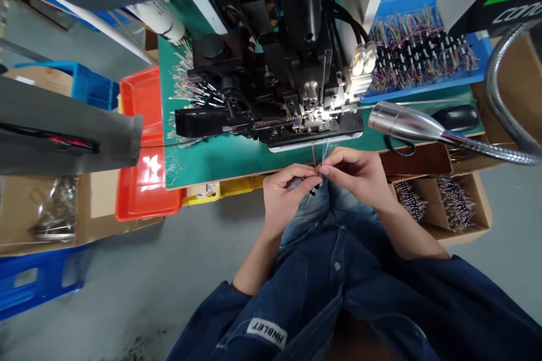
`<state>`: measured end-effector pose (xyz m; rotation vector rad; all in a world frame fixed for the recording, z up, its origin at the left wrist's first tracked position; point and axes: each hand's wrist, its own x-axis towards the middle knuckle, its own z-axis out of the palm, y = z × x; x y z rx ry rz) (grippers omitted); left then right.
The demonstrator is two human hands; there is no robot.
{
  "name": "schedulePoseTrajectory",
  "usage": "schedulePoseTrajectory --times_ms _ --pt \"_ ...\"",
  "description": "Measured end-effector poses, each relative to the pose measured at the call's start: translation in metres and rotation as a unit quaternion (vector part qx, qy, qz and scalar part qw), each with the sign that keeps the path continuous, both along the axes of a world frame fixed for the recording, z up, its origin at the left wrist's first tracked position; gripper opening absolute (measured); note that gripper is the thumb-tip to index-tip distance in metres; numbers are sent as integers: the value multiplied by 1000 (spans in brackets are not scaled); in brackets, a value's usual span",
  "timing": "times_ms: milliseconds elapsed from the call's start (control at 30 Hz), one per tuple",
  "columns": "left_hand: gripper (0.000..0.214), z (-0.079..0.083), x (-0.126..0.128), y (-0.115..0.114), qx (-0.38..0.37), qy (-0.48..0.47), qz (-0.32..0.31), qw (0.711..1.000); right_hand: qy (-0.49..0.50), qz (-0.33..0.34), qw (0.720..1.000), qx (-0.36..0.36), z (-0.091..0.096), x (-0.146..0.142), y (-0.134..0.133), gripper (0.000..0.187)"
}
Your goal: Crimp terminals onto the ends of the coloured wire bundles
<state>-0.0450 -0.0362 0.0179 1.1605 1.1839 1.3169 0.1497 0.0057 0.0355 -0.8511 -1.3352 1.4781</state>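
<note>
Both hands meet just in front of the green bench edge, below a black crimping machine (pixel 271 79). Between the fingertips is a small cable (pixel 314 187) with a dark sleeve and thin coloured wires (pixel 324 151) fanned toward the machine. My left hand (pixel 290 192) pinches the cable, thumb against forefinger. With thumb and forefinger my right hand (pixel 358 175) grips the bluish wires beside it; an orange-red wire stands apart to the left. The wire tips lie close to the machine's lit front plate. The fingers partly cover the cable.
A blue tray (pixel 427 87) of cable bundles stands at back right, a cardboard box (pixel 478 225) of more cables below it. A metal gooseneck lamp (pixel 406 121) reaches in from the right. Red trays (pixel 148 192) sit left; more cables (pixel 182 84) lie behind the machine's left side.
</note>
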Motion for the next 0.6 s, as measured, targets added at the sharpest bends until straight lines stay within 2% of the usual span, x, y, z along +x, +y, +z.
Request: schedulePoseTrajectory --times_ms 167,333,600 --pt "22 -7 4 1 -47 -46 0 998 5 -11 1000 13 -3 -1 -1 18" --pt "18 -7 2 -1 -18 6 7 1000 -25 -22 999 19 1 -2 -1 21" --pt "19 -8 2 -3 -28 0 -4 1000 -35 -4 999 40 2 -5 0 22"
